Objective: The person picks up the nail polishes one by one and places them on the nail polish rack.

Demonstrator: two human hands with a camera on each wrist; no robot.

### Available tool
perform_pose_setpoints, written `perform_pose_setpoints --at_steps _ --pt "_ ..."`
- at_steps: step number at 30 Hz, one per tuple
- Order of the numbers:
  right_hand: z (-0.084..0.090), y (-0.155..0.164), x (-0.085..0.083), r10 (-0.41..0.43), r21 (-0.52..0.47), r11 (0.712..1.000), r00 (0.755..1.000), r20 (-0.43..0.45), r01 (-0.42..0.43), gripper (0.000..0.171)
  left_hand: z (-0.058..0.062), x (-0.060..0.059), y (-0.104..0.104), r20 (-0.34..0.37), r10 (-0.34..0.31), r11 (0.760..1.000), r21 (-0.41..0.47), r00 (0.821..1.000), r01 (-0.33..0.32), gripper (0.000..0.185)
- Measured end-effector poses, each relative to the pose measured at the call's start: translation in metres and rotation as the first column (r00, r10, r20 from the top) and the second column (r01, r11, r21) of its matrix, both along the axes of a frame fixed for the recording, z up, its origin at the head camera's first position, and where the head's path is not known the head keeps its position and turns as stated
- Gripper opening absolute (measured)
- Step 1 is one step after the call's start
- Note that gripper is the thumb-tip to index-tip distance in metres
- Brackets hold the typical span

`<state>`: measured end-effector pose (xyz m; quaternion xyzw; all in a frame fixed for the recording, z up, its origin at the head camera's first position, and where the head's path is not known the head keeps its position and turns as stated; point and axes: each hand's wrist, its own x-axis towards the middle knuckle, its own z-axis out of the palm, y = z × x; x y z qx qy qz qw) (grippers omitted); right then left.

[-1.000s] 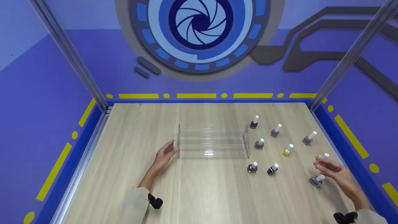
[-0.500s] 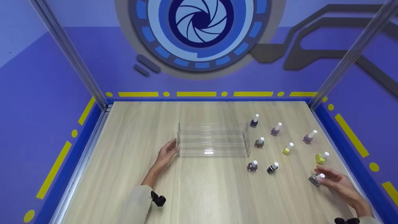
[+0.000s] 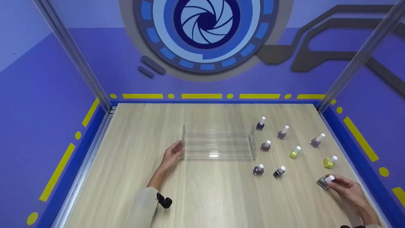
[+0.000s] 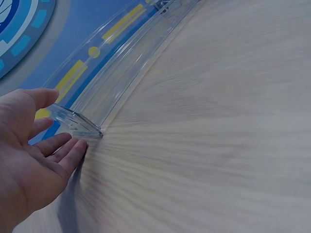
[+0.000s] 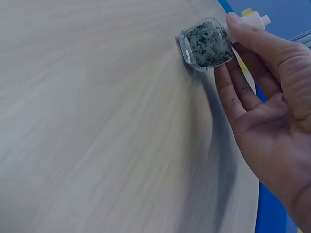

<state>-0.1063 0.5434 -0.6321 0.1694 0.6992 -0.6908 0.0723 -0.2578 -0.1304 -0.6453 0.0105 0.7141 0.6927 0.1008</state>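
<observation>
A clear acrylic rack (image 3: pixel 218 144) stands mid-table. My left hand (image 3: pixel 177 150) rests against its left end with fingers straight; the left wrist view shows those fingers (image 4: pixel 65 155) beside the rack's corner (image 4: pixel 80 124). At the near right, my right hand (image 3: pixel 332 182) pinches a grey glitter nail polish bottle (image 3: pixel 322 182) that stands on the table. In the right wrist view the thumb (image 5: pixel 248 34) lies on the bottle's (image 5: pixel 206 44) white cap side and the fingers sit under it.
Several more white-capped polish bottles stand right of the rack: dark blue (image 3: pixel 260 124), mauve (image 3: pixel 282 133), lilac (image 3: pixel 316 141), brown (image 3: pixel 265 146), two yellow (image 3: pixel 294 153) (image 3: pixel 329 162), dark purple (image 3: pixel 258 169), black (image 3: pixel 278 172). Blue walls and metal posts (image 3: pixel 357 57) edge the wooden table (image 3: pixel 202 196).
My right hand came down and toward me, from above the yellow bottle to the grey glitter bottle, and took hold of it. The left hand stayed at the rack's end.
</observation>
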Motion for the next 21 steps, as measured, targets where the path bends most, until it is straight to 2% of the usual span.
perform_pose_setpoints --at_steps 5,10,15,17,21 --pt "0.006 -0.006 -0.006 -0.033 0.114 0.993 0.999 -0.023 0.036 0.024 0.001 0.0 0.001 -0.015 -0.014 1.0 0.02 1.0 0.015 0.056" --pt "0.017 -0.015 -0.015 -0.013 0.173 0.985 0.997 -0.082 0.027 0.02 0.001 -0.001 0.003 -0.028 -0.009 1.0 0.023 1.0 0.01 0.055" --pt "0.032 -0.021 -0.025 0.045 0.317 0.948 0.995 -0.085 -0.016 0.017 0.001 -0.004 0.008 -0.024 -0.005 1.0 -0.001 1.0 0.005 0.055" --pt "0.037 -0.024 -0.028 0.056 0.348 0.937 0.993 -0.102 -0.017 0.017 0.001 -0.004 0.009 -0.023 -0.009 1.0 -0.027 1.0 0.008 0.055" --pt "0.049 -0.034 -0.037 0.063 0.359 0.933 0.982 -0.176 0.004 0.019 0.001 -0.003 0.009 -0.004 0.022 0.997 -0.075 1.0 -0.022 0.053"
